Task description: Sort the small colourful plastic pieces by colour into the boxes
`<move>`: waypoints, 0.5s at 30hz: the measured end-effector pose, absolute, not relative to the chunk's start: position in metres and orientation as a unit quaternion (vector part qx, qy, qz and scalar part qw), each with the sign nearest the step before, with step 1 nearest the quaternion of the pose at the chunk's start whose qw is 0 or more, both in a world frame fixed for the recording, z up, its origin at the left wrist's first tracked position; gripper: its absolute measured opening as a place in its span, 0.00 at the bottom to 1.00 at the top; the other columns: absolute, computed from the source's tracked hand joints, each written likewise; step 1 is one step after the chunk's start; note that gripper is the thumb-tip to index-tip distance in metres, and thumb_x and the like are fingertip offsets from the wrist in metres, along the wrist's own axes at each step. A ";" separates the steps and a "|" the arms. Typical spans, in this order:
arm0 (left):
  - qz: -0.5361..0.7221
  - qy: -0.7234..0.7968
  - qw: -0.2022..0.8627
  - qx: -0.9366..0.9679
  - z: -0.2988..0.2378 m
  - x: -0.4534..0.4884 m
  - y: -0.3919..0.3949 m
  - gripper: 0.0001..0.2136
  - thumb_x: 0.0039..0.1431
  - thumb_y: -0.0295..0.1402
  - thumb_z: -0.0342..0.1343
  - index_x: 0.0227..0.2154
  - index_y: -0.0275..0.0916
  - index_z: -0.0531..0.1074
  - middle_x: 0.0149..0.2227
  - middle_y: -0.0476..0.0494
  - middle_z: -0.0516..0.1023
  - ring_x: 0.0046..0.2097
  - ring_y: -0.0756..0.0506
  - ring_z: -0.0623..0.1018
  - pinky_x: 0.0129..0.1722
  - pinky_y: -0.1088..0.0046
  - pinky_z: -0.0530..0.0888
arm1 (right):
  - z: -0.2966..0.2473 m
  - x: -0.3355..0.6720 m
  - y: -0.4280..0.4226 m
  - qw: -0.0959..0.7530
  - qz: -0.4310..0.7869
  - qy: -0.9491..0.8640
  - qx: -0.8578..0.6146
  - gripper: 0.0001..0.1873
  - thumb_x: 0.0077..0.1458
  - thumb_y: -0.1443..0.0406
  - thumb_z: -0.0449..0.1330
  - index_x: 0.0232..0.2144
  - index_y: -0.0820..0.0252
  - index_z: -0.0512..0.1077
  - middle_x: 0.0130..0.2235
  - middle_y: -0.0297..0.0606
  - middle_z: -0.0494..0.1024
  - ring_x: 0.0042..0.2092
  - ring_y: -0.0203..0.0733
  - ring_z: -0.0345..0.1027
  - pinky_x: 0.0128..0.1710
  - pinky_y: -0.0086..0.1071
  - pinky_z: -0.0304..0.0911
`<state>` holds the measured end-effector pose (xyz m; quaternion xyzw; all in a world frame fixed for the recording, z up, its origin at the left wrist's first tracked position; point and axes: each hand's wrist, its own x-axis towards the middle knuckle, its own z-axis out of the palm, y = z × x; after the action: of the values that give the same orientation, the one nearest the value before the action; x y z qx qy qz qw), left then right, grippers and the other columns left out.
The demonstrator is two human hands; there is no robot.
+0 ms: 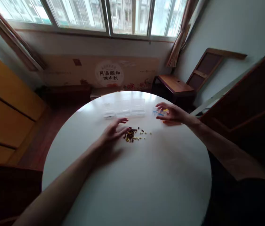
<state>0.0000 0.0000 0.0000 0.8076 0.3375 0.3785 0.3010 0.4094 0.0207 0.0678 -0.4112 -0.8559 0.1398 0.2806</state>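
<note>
My left hand hovers at the left edge of a small pile of dark brown and yellow bits, its thumb and fingers apart and nothing visible between them. The bits are too small to name; several have strayed to the right of the pile. Over on the right, my right hand reaches across a clear packet with blue and yellow marks, fingers spread and curved. Part of the packet is hidden under that hand, and whether they touch is unclear. Behind the pile stands a clear plastic compartment box with its lid raised.
All of this is on a round white table. An orange-brown patch shows below my right hand. Beyond the table are a wooden stool, a printed board under the windows, and a yellow cabinet at left.
</note>
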 end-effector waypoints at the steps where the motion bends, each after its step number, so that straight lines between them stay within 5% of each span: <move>1: 0.381 0.337 0.313 0.802 0.001 0.003 -0.002 0.25 0.69 0.50 0.65 0.61 0.39 0.75 0.59 0.34 0.82 0.59 0.36 0.82 0.63 0.52 0.77 | 0.063 0.386 0.015 0.286 0.138 -0.856 -0.408 0.31 0.60 0.47 0.73 0.58 0.54 0.75 0.51 0.43 0.85 0.48 0.51 0.82 0.51 0.43 0.78; 8: 0.421 0.338 0.392 0.744 0.006 0.009 -0.015 0.23 0.71 0.52 0.62 0.57 0.38 0.79 0.57 0.37 0.85 0.59 0.34 0.83 0.63 0.55 0.78 | 0.037 0.265 -0.009 0.363 0.199 -0.830 -0.375 0.30 0.64 0.46 0.71 0.58 0.56 0.77 0.48 0.43 0.88 0.46 0.51 0.84 0.46 0.41 0.79; 12: 0.471 0.364 0.377 0.710 0.004 0.006 -0.014 0.24 0.69 0.51 0.66 0.57 0.38 0.79 0.57 0.36 0.84 0.58 0.35 0.83 0.61 0.56 0.79 | 0.033 0.247 -0.015 0.394 0.194 -0.832 -0.340 0.19 0.69 0.55 0.67 0.57 0.55 0.79 0.51 0.43 0.88 0.49 0.50 0.85 0.50 0.40 0.78; 15: 0.480 0.373 0.375 0.700 0.002 0.005 -0.012 0.26 0.69 0.52 0.65 0.58 0.36 0.78 0.57 0.33 0.84 0.58 0.35 0.84 0.61 0.55 0.79 | 0.030 0.244 -0.021 0.387 0.172 -0.848 -0.318 0.12 0.71 0.61 0.62 0.51 0.55 0.82 0.46 0.40 0.89 0.42 0.45 0.84 0.44 0.36 0.76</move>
<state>0.0053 -0.0115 0.0017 0.6997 0.3730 0.4805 0.3748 0.2436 -0.0210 0.0298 -0.3180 -0.8482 0.1723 0.3869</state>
